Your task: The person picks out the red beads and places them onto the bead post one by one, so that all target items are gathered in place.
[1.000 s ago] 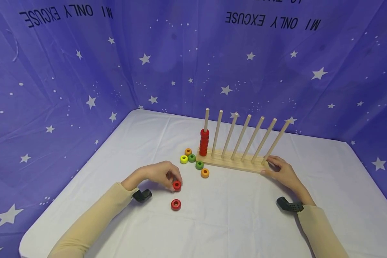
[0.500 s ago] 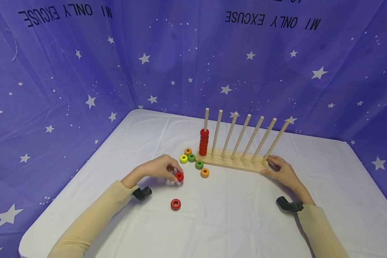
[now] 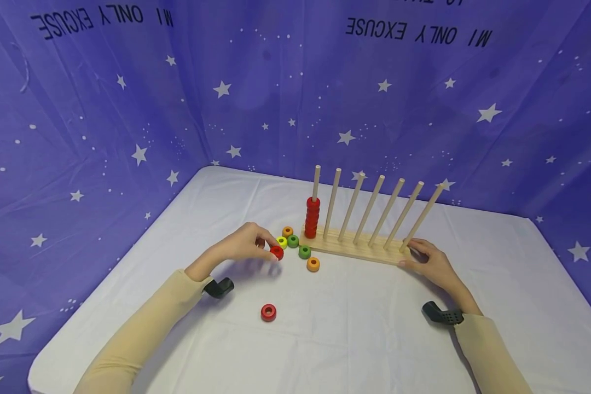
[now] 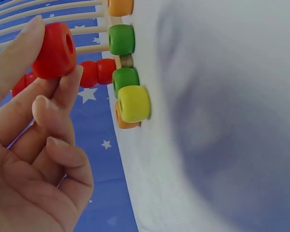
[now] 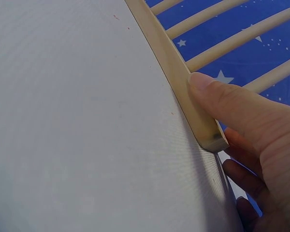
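My left hand (image 3: 243,243) pinches a red bead (image 4: 57,50) between thumb and fingertips, lifted off the cloth. It is just left of the loose beads beside the wooden peg rack (image 3: 349,248). Several red beads (image 3: 312,218) are stacked on the rack's leftmost peg; the other pegs carry none. At the rack's right end, my right hand (image 3: 430,265) grips the base, thumb on the front edge (image 5: 203,84) and fingers behind, partly hidden.
A yellow bead (image 4: 134,104), two green beads (image 3: 293,241) and two orange beads (image 3: 313,264) lie around the rack's left end. Nearer me sits another red bead (image 3: 268,312). A star-patterned blue curtain (image 3: 256,98) hangs behind the white table (image 3: 345,339).
My left hand has picked the red bead up from the table and carried it away from me, towards the rack's left end. The right hand and the rack stay put.
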The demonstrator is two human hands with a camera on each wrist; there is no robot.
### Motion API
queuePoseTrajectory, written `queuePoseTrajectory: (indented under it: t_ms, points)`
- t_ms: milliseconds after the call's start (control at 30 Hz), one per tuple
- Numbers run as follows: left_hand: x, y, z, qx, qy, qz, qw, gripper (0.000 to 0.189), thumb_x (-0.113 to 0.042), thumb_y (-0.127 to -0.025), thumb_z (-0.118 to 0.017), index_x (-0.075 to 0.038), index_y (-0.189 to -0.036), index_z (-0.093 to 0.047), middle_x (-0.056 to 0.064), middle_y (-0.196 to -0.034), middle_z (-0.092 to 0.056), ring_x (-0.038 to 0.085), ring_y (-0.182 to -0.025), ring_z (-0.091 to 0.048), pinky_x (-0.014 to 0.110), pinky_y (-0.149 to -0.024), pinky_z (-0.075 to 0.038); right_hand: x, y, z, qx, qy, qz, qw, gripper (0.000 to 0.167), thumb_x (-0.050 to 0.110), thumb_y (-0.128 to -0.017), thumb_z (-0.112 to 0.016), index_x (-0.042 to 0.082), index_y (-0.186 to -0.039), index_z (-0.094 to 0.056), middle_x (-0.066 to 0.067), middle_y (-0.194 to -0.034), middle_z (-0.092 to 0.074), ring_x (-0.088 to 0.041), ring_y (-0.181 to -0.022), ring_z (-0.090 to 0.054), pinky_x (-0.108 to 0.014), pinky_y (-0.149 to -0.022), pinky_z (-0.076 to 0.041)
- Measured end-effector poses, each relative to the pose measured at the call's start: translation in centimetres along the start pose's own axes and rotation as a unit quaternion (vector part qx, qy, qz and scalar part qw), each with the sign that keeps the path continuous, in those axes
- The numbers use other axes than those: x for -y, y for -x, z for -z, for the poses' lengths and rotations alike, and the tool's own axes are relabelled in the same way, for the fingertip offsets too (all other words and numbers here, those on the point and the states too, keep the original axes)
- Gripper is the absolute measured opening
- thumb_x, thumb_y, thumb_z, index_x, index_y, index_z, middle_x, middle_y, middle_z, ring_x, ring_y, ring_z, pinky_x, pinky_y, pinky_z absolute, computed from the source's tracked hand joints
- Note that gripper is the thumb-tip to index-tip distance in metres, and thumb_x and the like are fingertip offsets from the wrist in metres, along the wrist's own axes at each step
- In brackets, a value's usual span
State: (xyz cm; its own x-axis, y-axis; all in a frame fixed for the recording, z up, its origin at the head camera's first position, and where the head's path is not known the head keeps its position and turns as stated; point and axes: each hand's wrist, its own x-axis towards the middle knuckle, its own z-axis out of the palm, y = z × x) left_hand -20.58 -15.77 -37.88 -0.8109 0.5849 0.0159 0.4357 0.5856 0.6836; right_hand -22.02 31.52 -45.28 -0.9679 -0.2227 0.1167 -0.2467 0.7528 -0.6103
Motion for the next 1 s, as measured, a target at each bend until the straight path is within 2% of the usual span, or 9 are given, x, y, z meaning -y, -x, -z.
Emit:
queuePoseTrajectory:
  t_ms: [300,567,667,1000]
  points:
    - [-0.7,-0.3,0.6,-0.045,-0.003,0.023,0.9987,0.025,-0.024,-0.072,-0.080,-0.010,-0.092,-0.075,0.000,-0.074,-0.068,0.009,-0.059,-0.046,0.018,-0.053,-0.035,0.0,0.0,-0.3,-0.007,0.003,0.004,1.0000,0.072,0.032,-0.077,-0.076,-0.006,-0.132,-0.049,-0.026,-0.137,-0.044,-0.047,-0.130,-0.037,-0.058,-0.104,-0.032]
    - [-1.8,-1.2,1.7,-0.079,-0.027,0.012,0.9964,0.027,-0.025,-0.073,-0.079,-0.009,-0.095,-0.075,0.003,-0.079,-0.070,0.010,-0.058,-0.046,0.020,-0.055,-0.035,-0.1,-0.3,-0.1,-0.012,0.005,0.009,0.9999,0.072,0.031,-0.077,-0.075,-0.006,-0.132,-0.049,-0.027,-0.137,-0.044,-0.047,-0.129,-0.037,-0.059,-0.103,-0.031]
    - [-2.4,-1.5,2.1,-0.084,-0.032,0.006,0.9959,0.027,-0.024,-0.074,-0.078,-0.008,-0.096,-0.075,0.004,-0.082,-0.071,0.010,-0.057,-0.045,0.020,-0.054,-0.035,-0.1,-0.3,0.0,-0.011,0.003,0.010,0.9999,0.071,0.031,-0.077,-0.075,-0.006,-0.132,-0.048,-0.027,-0.137,-0.044,-0.048,-0.129,-0.037,-0.060,-0.103,-0.031]
    - [-3.6,-2.1,2.9,-0.094,-0.033,0.016,0.9949,0.032,-0.027,-0.074,-0.079,-0.010,-0.100,-0.074,0.005,-0.088,-0.073,0.013,-0.056,-0.042,0.021,-0.052,-0.032,-0.3,-0.2,-0.2,-0.001,-0.010,0.000,0.9999,0.073,0.034,-0.078,-0.074,-0.004,-0.134,-0.047,-0.026,-0.139,-0.042,-0.047,-0.131,-0.035,-0.059,-0.105,-0.030]
